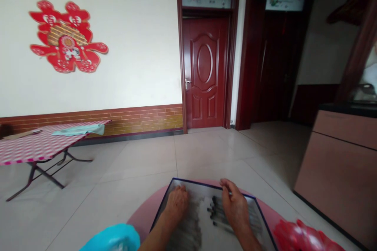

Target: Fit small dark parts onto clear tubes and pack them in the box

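A shallow box (212, 239) with a dark blue rim rests on a pink round surface in front of me. My left hand (177, 203) is inside it near the far left corner, fingers curled downward; anything they hold is hidden. Over the far rim reaches my right hand (236, 208), its fingers stretched out and thumb apart, with nothing visible in it. Beneath and beside that hand lie several slim pen-like sticks with black ends (214, 208). On the box's left side is a blurred grey bunch of similar thin items (187, 229).
The pink surface (141, 215) shows around the box. A bright blue bag or bowl-like thing (113, 237) is at lower left, a red shiny plastic bag (303, 237) at lower right. A folding table (38, 145) with checked cloth stands left, a cabinet (338, 164) right, a red door (206, 74) ahead.
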Available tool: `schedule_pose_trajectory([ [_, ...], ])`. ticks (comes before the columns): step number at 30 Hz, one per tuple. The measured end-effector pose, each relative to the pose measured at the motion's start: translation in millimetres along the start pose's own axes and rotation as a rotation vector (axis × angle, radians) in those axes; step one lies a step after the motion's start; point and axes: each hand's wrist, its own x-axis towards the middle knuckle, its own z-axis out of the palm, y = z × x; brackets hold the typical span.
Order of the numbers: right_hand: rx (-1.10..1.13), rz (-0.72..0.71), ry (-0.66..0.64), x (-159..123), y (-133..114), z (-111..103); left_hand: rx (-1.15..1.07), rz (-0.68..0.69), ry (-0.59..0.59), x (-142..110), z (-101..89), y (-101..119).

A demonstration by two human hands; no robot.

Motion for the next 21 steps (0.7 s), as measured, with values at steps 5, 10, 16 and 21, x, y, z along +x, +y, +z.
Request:
schedule_pose_trajectory([
  [5,-0.264,-0.109,-0.147,-4,1,-2,-0.022,-0.043,-0.002,0,0.2,1],
  [10,-0.539,-0.125,-0.3,-17,2,1,-0.106,-0.086,0.078,15,-3.2,17],
  [16,-0.681,-0.141,-0.337,-24,-1,-1,-0.229,-0.088,0.141,21,4.8,40],
  [21,-0.701,-0.133,-0.333,-20,-7,-2,-0.29,-0.077,0.196,14,1.4,39],
])
